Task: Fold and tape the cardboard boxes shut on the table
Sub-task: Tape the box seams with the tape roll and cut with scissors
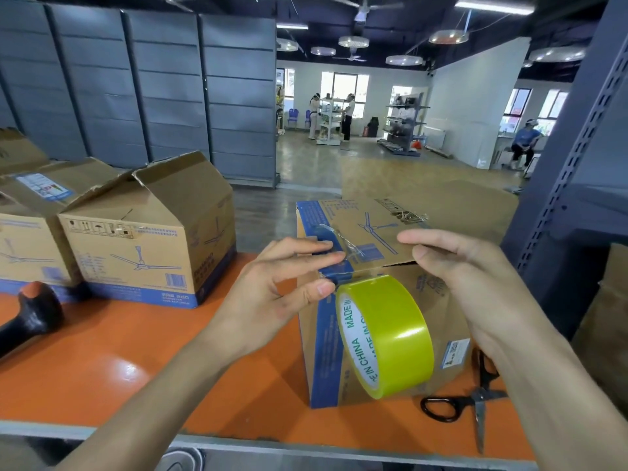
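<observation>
Head view, 1 moment. The near box (319, 362), printed with a ceiling fan in blue, is standing on the orange table (136, 351), and it serves as the landmark for every other item.

- **Top flap (373, 226):** it is lying almost level over the near box, with a dark gap showing beneath its near edge.
- **Right hand (475, 283):** it is pinching that near edge at the box's right side, index finger on top and thumb underneath.
- **Left hand (272, 290):** it is reaching in at the box's top left corner, its 2 upper fingers (316, 248) lying straight on a crinkled clear tape strip (350, 249) and pressing it down. The thumb is resting lower, against the front face.
- **Tape roll (397, 334):** yellow-green, marked "MADE IN CHINA", it is hanging tilted in front of the box's front face, just below the strip. Whether anything but the strip is holding it cannot be told.
- **Scissors (475, 399):** black-handled, they are lying open on the table at the box's front right corner.
- **2 open boxes (146, 239):** they are standing well to the left of the near box, flaps raised.
- **Black tool (34, 314):** it is lying in front of the open boxes, farther left still.
- **Grey shelf upright (560, 198):** it is rising just right of the near box.
</observation>
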A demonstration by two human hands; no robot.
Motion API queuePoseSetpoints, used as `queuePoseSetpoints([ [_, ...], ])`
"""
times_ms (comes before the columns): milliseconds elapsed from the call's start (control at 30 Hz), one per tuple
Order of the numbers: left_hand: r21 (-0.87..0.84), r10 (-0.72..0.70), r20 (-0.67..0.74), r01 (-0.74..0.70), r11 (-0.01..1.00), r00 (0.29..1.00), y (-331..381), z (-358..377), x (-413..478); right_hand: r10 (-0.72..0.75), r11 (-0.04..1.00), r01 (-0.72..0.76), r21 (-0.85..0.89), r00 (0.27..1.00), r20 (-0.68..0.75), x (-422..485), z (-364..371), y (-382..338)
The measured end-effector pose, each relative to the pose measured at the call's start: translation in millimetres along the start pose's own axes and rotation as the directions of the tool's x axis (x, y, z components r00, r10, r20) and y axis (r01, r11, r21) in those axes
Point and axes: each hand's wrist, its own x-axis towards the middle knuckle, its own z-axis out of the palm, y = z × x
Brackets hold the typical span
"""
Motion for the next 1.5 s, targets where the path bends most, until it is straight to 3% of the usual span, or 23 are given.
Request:
queuePoseSetpoints([
  [400, -0.024, 0.006, -0.049, -0.008, 1.0, 0.999, -4, 6, -1, -0.067, 0.974, 0.068, -0.215, 0.998, 0.014, -5, -3, 6],
  [567, -0.022, 0.006, -0.096, -0.008, 1.0, 0.995, -3, 11, -1, -0.104, 0.828, 0.06, -0.558, 0.993, -0.047, -12, -6, 11],
  [733, -0.029, 0.037, -0.113, -0.04, 0.999, 0.993, -5, 16, -4, -0.163, 0.697, 0.044, -0.715, 0.982, -0.098, -24, -4, 16],
  [867, -0.071, 0.022, -0.114, -0.03, 0.997, 0.993, -4, 18, -6, -0.258, 0.766, 0.121, -0.632, 0.958, -0.129, -17, -7, 17],
  [1000, -0.081, 0.009, -0.111, -0.018, 0.997, 0.994, -3, 18, -6, -0.149, 0.941, 0.12, -0.316, 0.986, -0.069, -3, -13, 15],
  [1100, -0.096, 0.0, -0.12, -0.012, 0.995, 0.993, -3, 19, -6, -0.146, 0.973, 0.134, -0.189, 0.988, -0.051, 3, -16, 14],
  [1500, -0.181, -0.065, -0.254, 0.019, 0.983, 0.965, 2, 29, -1, -0.008, 0.968, -0.002, -0.252, 0.999, -0.039, 9, -19, 8],
])
